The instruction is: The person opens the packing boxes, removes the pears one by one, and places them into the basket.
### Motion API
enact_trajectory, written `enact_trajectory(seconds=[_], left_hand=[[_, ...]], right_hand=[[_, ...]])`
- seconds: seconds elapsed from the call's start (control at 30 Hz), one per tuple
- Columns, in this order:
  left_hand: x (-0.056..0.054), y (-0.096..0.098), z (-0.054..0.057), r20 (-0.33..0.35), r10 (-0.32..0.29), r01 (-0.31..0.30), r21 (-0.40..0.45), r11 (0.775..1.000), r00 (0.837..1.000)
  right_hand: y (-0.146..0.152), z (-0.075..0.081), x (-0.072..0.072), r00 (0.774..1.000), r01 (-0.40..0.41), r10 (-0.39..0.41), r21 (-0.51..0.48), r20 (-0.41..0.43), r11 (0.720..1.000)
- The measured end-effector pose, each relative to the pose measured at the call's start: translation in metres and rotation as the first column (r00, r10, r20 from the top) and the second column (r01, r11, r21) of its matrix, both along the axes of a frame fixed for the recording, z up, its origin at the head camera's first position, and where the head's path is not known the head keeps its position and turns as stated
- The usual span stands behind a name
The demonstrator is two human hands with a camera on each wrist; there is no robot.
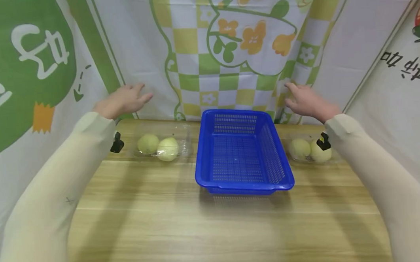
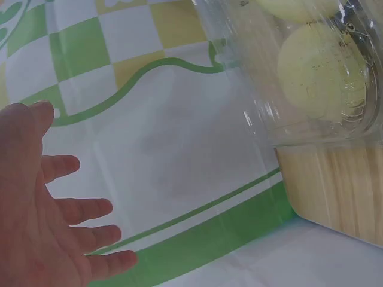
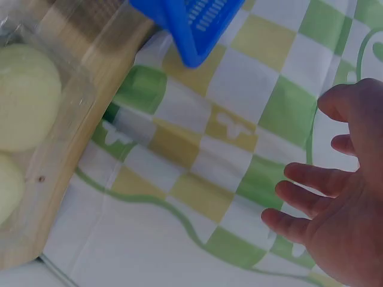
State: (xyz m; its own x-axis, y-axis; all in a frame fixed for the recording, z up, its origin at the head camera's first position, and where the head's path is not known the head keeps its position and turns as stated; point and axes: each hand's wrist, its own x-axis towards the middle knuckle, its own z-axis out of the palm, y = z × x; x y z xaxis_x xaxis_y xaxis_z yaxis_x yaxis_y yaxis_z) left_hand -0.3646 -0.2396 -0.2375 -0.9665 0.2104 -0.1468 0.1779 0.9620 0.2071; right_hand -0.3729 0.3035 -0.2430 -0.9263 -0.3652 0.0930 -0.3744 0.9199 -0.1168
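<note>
My left hand [image 1: 124,100] is held out in the air past the table's back left, its fingers spread and nothing in them. Below it in the head view lies a clear plastic box [image 1: 182,137] with two pale yellow-green round fruits [image 1: 167,149] inside. On the other side my right hand [image 1: 306,100] reaches out likewise, fingers apart and holding nothing. Another clear box with two similar round fruits [image 1: 299,148] lies under the right wrist, partly hidden by the sleeve. Between the boxes stands a blue plastic basket [image 1: 236,157] with nothing in it.
The wooden table [image 1: 179,231] carries the basket and both boxes along its back edge. Behind it hangs a checked, printed curtain [image 1: 188,61]. Printed cloth with large lettering [image 1: 45,48] hangs at the left, and more printed cloth [image 1: 408,108] at the right.
</note>
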Motion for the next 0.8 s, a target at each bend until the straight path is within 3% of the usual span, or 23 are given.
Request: enact_trajectory(seconds=[0.13, 0.37, 0.57, 0.8], left_hand=[[0.001, -0.007, -0.004, -0.012, -0.020, 0.020, 0.065, 0.998, 1.000], [0.008, -0.013, -0.017, -0.109, -0.069, 0.085, 0.143, 0.986, 0.992], [0.014, -0.019, -0.029, -0.137, -0.057, 0.080, 0.172, 0.982, 0.989], [0.021, -0.032, -0.047, -0.094, -0.012, 0.038, 0.280, 0.959, 0.996]], right_hand=[[-0.011, -0.003, 0.000, 1.000, -0.025, 0.025, -0.008, -0.010, 1.000], [-0.035, -0.003, 0.004, 0.996, -0.090, 0.091, -0.049, 0.004, 0.995], [-0.058, -0.008, 0.010, 0.990, -0.142, 0.140, -0.080, -0.033, 0.987], [-0.083, -0.008, 0.019, 0.977, -0.208, 0.202, -0.088, -0.070, 0.974]])
